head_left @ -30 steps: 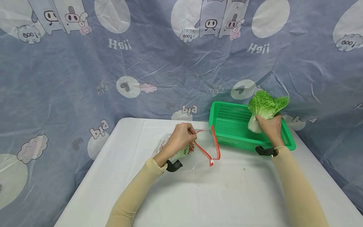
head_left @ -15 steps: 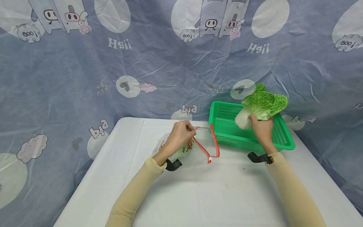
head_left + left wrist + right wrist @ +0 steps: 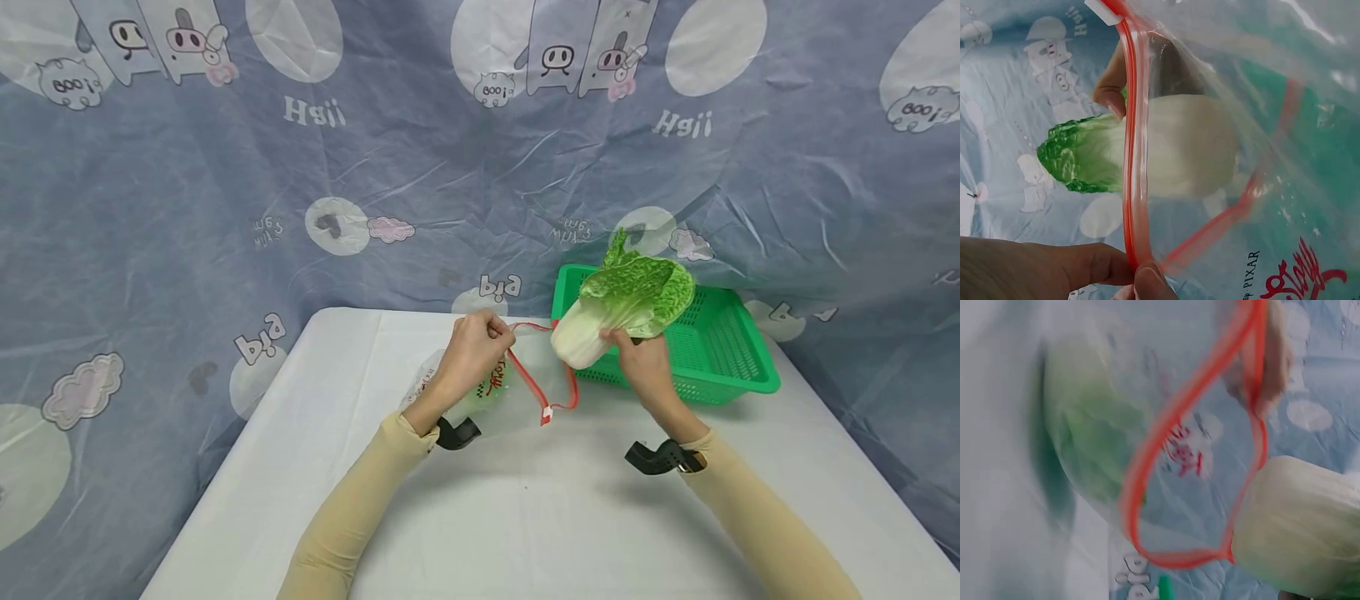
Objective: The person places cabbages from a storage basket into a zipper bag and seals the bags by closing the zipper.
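My left hand (image 3: 474, 354) pinches the red zip rim of a clear zip bag (image 3: 525, 421), whose mouth gapes to the right. Red and black lettering marks the film. Inside lies a pale green leafy vegetable (image 3: 1094, 425), blurred by the plastic. A napa cabbage (image 3: 626, 300) is in my right hand (image 3: 648, 367), its white base tilted down-left at the bag's mouth and its leaves up-right. Through the film in the left wrist view the white base (image 3: 1179, 147) shows behind the rim; whether it has entered is unclear. My left fingers (image 3: 1104, 262) hold the rim's lower corner.
A green plastic basket (image 3: 720, 387) stands at the table's back right, just behind the cabbage. The white table (image 3: 525, 533) meets a patterned blue-grey curtain (image 3: 420, 167) at its back edge. Each wrist carries a black strap mount (image 3: 663, 458).
My right hand has carried the cabbage left from over the basket to the bag's mouth, its base tipping further left. My left hand keeps its pinch, and the bag's rim shifts slightly.
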Demonstrator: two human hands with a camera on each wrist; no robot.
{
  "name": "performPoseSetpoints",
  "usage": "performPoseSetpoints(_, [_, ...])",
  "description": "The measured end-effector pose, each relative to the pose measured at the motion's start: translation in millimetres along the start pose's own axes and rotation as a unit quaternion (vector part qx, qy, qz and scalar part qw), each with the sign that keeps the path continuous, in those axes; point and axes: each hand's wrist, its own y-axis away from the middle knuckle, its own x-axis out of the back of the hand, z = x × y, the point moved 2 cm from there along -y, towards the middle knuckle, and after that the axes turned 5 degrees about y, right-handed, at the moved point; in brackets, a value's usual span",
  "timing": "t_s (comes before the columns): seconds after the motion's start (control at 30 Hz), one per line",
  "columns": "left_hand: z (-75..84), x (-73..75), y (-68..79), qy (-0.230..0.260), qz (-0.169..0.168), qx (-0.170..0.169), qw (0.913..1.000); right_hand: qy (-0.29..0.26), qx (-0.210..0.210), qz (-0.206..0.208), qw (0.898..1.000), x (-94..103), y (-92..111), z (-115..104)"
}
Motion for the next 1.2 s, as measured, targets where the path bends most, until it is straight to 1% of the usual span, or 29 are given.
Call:
performPoseSetpoints(0.07, [0.5, -0.1, 0.0, 0.007, 0.003, 0.001, 1.0000, 0.006, -0.002, -0.028, 1.000, -6.6, 8.9, -1.3])
performPoseSetpoints(0.17, [1.2, -0.4, 0.2, 0.022, 0.002, 0.003, 0.9997, 0.018, 0.008, -0.074, 0.997, -14.4, 20.3, -0.1])
performPoseSetpoints(0.23, [1.9, -0.1, 0.3, 0.038, -0.001, 0.007, 0.9992, 0.034, 0.013, -0.106, 0.994, -18.0, 25.9, 1.6])
performPoseSetpoints(0.33, [2.5, 0.5, 0.3, 0.059, -0.006, 0.013, 0.9982, 0.063, 0.017, -0.154, 0.986, -21.0, 31.4, 4.6])
performPoseSetpoints(0.43, [3.4, 0.0, 0.6, 0.071, -0.009, 0.015, 0.9973, 0.071, 0.034, -0.209, 0.975, -23.0, 34.9, 7.3])
performPoseSetpoints(0.5, [4.3, -0.9, 0.7, 0.074, -0.010, 0.014, 0.9971, 0.070, 0.054, -0.244, 0.966, -24.3, 36.9, 9.7])
performPoseSetpoints(0.63, [7.3, -1.8, 1.8, 0.089, -0.014, 0.010, 0.9958, 0.051, 0.098, -0.304, 0.946, -27.7, 39.9, 15.1])
performPoseSetpoints(0.77, [10.3, -1.1, 3.8, 0.107, -0.015, 0.009, 0.9941, 0.017, 0.119, -0.348, 0.930, -30.4, 41.8, 20.4])
performPoseSetpoints(0.93, [12.2, -1.0, 5.4, 0.110, -0.018, 0.004, 0.9938, -0.022, 0.116, -0.398, 0.910, -31.7, 44.5, 24.3])
performPoseSetpoints(1.07, [13.4, -2.0, 6.6, 0.114, -0.017, 0.000, 0.9934, -0.037, 0.109, -0.419, 0.901, -32.3, 47.3, 25.0])
performPoseSetpoints(1.13, [14.0, -2.0, 7.0, 0.107, -0.012, -0.003, 0.9942, -0.042, 0.111, -0.427, 0.896, -34.4, 48.9, 24.7])
performPoseSetpoints(1.2, [14.2, -1.7, 7.1, 0.094, -0.006, -0.006, 0.9955, -0.039, 0.119, -0.430, 0.894, -37.4, 50.6, 23.7])
